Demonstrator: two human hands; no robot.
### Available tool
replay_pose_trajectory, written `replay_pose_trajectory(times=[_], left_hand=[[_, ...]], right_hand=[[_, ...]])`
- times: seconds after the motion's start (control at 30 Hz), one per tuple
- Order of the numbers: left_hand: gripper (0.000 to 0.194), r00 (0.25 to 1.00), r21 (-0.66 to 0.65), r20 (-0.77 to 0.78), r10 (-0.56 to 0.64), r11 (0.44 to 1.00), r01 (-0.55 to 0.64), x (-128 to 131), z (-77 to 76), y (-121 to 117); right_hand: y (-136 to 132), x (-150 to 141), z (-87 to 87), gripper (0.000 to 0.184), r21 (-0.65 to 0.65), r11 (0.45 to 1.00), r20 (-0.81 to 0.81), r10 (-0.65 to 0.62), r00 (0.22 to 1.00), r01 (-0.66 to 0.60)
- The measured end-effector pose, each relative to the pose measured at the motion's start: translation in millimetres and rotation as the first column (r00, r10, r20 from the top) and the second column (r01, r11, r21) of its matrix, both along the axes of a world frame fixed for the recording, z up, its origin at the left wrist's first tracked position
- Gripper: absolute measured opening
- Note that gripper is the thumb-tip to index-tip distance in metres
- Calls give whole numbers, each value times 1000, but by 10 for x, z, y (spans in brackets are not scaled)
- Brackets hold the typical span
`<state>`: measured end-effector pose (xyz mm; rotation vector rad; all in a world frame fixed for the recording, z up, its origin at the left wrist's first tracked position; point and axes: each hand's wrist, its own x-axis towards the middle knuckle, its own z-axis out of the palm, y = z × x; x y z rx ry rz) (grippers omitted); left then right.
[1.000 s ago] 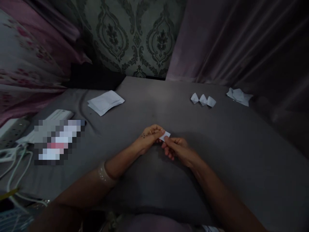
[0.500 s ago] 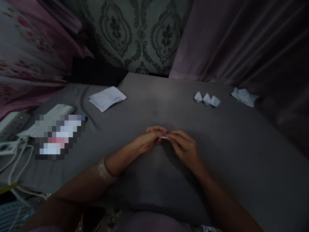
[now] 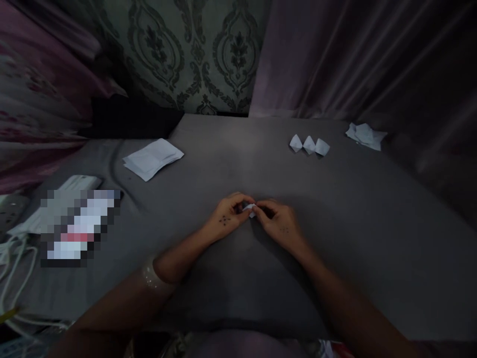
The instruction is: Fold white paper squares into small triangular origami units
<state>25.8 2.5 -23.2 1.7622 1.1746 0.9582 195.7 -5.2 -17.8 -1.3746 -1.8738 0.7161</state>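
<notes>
My left hand (image 3: 228,217) and my right hand (image 3: 278,223) meet at the middle of a grey cloth surface (image 3: 354,214), backs up. Between their fingertips they pinch a small folded white paper piece (image 3: 250,209), mostly hidden by the fingers. A clear bangle sits on my left wrist. Three small folded white paper shapes (image 3: 309,145) stand in a row far to the right of the hands.
A stack of white paper squares (image 3: 152,158) lies at the back left. Crumpled white paper (image 3: 365,135) rests at the far right by a dark curtain. A blurred-out patch, a white power strip (image 3: 7,209) and white cables (image 3: 15,268) lie at the left edge.
Both hands have turned backs up and closed in over the small paper, which shows less than before. The view shifted slightly.
</notes>
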Motion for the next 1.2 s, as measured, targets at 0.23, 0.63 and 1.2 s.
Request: replay_pose_trajectory(times=[0.23,0.63,1.2], left_hand=[[13,1000,8,-24,4,1000,-4,11,17,12],[14,994,12,-109,-26,1000,28,-23,44,16],[13,966,113,-116,-230,963,243,-187,77,114]], right_hand=[[-40,-49,60,13,63,997,77,-46,996,41],[-48,-61,45,13,97,993,73,-75,995,68],[-15,9,52,15,34,996,35,-78,996,77]])
